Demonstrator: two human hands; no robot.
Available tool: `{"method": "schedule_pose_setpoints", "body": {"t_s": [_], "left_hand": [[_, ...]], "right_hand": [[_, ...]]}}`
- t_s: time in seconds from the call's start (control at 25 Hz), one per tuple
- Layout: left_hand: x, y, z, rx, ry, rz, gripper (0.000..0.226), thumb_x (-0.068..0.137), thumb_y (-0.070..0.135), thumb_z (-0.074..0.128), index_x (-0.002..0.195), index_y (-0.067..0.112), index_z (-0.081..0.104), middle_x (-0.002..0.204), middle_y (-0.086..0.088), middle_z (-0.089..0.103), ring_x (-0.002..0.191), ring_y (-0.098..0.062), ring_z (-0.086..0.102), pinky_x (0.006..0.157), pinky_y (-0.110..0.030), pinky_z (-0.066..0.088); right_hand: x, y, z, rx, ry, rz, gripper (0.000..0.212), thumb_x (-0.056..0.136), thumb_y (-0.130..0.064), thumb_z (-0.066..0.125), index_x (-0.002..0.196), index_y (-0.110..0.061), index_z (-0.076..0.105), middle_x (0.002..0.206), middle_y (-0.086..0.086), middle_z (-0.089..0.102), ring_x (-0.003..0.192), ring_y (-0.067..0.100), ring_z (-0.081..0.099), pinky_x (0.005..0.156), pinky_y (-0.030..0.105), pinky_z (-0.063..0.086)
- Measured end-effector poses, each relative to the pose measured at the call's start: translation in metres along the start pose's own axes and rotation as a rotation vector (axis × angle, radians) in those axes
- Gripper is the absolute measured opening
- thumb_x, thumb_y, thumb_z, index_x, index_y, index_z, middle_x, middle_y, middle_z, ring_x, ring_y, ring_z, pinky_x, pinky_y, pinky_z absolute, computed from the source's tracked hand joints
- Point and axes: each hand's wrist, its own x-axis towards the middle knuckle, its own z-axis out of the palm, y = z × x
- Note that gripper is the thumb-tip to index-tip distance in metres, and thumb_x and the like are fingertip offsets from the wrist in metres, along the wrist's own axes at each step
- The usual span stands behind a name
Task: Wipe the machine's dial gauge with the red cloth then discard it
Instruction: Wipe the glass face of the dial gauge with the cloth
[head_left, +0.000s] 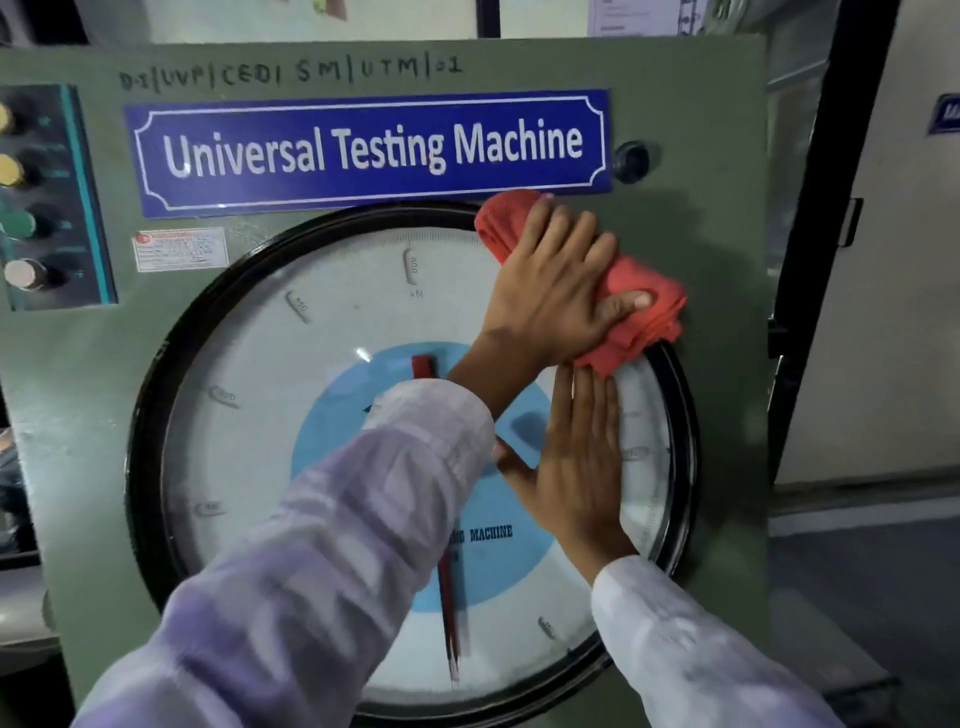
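A large round dial gauge (291, 415) with a black rim, white face and blue centre fills the green machine front. Its red pointer (449, 613) hangs downward. My left hand (550, 291) reaches across the dial and presses a bunched red cloth (644, 312) against the gauge's upper right rim, with the thumb hooked over the cloth. Below it, my right hand (576, 467) lies flat on the right side of the glass, fingers straight and pointing up, holding nothing. Both forearms in pale sleeves hide part of the dial face.
A blue "Universal Testing Machine" nameplate (374, 150) sits above the gauge. A panel of round push buttons (31, 208) is at the left edge. A dark knob (631, 161) sits right of the nameplate. To the right are a black frame post (831, 208) and grey floor.
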Motion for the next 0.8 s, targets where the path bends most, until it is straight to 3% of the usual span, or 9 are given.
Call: {"method": "schedule_pose_setpoints", "body": {"t_s": [0.16,0.4,0.48,0.6,0.68,0.8], "left_hand": [[-0.011,-0.056,-0.019,0.051,0.093,-0.227,0.069,0.100,0.072,0.036,0.118,0.011,0.063,0.118,-0.013,0.063,0.114,-0.034,0.056,0.122,-0.050,0.027],[-0.138,-0.157,-0.045,0.146,0.216,-0.986,0.067,0.104,0.067,0.028,0.124,0.010,0.058,0.124,-0.022,0.059,0.115,-0.040,0.054,0.103,-0.051,0.035],[-0.176,-0.161,-0.046,0.133,0.258,-1.146,0.065,0.105,0.064,0.029,0.130,0.010,0.056,0.129,-0.022,0.057,0.118,-0.040,0.052,0.104,-0.052,0.035],[-0.171,-0.154,-0.041,0.093,0.318,-1.127,0.062,0.106,0.061,0.031,0.144,0.016,0.050,0.145,-0.011,0.055,0.137,-0.034,0.046,0.118,-0.053,0.028],[-0.152,-0.149,-0.037,0.089,0.294,-0.961,0.062,0.106,0.060,0.029,0.153,0.021,0.043,0.160,0.001,0.046,0.152,-0.028,0.033,0.124,-0.052,0.018],[-0.118,-0.141,-0.034,0.046,0.240,-0.708,0.065,0.106,0.063,0.025,0.154,0.023,0.040,0.164,0.004,0.040,0.156,-0.029,0.027,0.126,-0.057,0.017]], "right_hand": [[0.003,0.002,0.000,0.042,0.026,-0.031,0.107,0.099,-0.075,0.043,0.161,0.010,0.024,0.170,0.031,0.023,0.162,0.041,0.020,0.133,0.050,0.018],[0.002,0.006,0.003,0.128,-0.001,-0.040,0.109,0.099,-0.076,0.043,0.165,0.005,0.014,0.175,0.024,0.010,0.165,0.034,0.006,0.135,0.047,0.008],[-0.001,0.006,0.003,0.135,-0.020,-0.035,0.107,0.099,-0.076,0.041,0.166,0.001,0.011,0.176,0.022,0.008,0.166,0.033,0.005,0.135,0.046,0.007],[-0.026,0.013,0.003,0.151,-0.049,-0.018,0.101,0.101,-0.071,0.042,0.167,-0.001,0.011,0.177,0.020,0.006,0.166,0.032,0.005,0.135,0.046,0.006],[-0.052,0.016,0.004,0.177,-0.084,-0.005,0.096,0.103,-0.068,0.041,0.167,-0.001,0.014,0.177,0.020,0.006,0.166,0.033,0.005,0.135,0.048,0.008],[-0.085,0.010,0.007,0.168,-0.116,0.083,0.092,0.105,-0.066,0.037,0.167,-0.004,0.011,0.177,0.018,0.005,0.166,0.032,0.003,0.135,0.049,0.010]]}}
